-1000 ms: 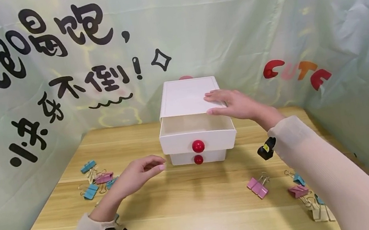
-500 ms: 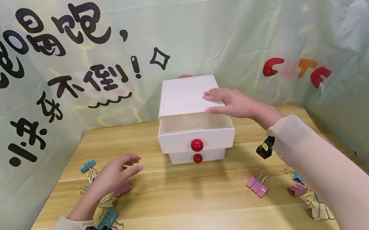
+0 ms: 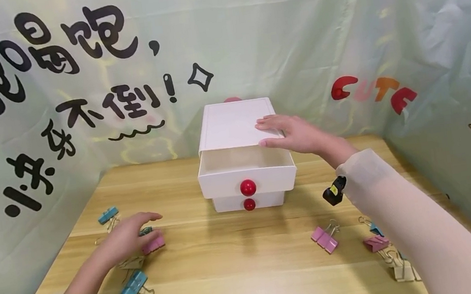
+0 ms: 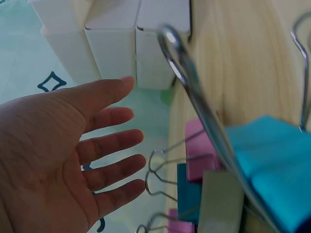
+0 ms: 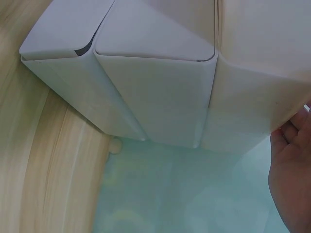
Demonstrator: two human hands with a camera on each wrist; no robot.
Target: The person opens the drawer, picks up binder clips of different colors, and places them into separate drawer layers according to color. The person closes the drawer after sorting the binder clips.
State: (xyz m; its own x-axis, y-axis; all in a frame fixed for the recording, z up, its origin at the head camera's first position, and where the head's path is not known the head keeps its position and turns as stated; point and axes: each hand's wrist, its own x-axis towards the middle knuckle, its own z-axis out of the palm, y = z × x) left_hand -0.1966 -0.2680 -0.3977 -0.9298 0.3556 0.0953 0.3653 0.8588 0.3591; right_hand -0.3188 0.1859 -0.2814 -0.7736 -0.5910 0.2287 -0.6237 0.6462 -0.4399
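Note:
A white drawer box [image 3: 234,124] stands at the back middle of the table. Its upper drawer [image 3: 223,186], with a red knob [image 3: 248,187], is pulled out and looks bare inside where it shows. My right hand [image 3: 296,133] rests on the right side of the box's top, fingers extended. Over the left group of binder clips hovers my left hand [image 3: 123,240], fingers apart and holding nothing. Beside its fingertips is a pink binder clip [image 3: 154,243]; a blue binder clip [image 3: 134,285] lies nearer the wrist. The left hand partly hides the group.
On the right of the wooden table [image 3: 234,276] lies a lone pink binder clip [image 3: 325,239]. Several more clips, including a cream binder clip [image 3: 404,272], lie by my right forearm, which partly covers them. A printed cloth [image 3: 283,36] hangs behind and at both sides.
My left hand has moved left, away from the box front to over the left clips, uncovering the blue clip near the wrist. The right hand stays on the box.

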